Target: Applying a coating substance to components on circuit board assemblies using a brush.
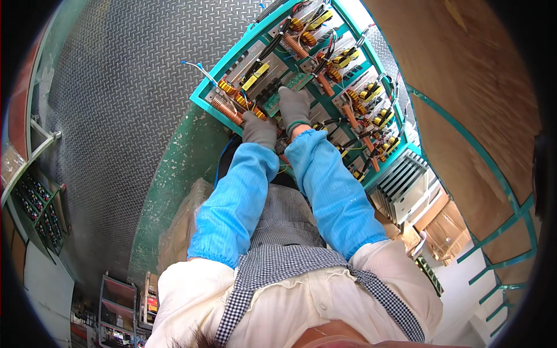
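Observation:
My two hands wear grey gloves and work at the near edge of a teal metal frame point(203, 88) filled with electrical parts. The fingers of my right hand point(295, 107) are closed at a narrow green circuit board point(272, 104), which lies slanted across the frame. My left hand point(259, 131) is curled beside a copper-wound ring coil point(259, 113); whatever its fingers grip is hidden. Left of that hand lies a ribbed copper-coloured coil point(226, 110). Just beyond the board sits a yellow-wrapped transformer point(255, 76) with black leads.
More rows of copper coils point(352, 116) and yellow transformers point(371, 91) fill the frame's right side. Loose blue-tipped wires point(198, 66) stick out at its left. A diamond-pattern metal surface point(133, 75) spreads to the left, and a wooden panel point(464, 75) stands to the right.

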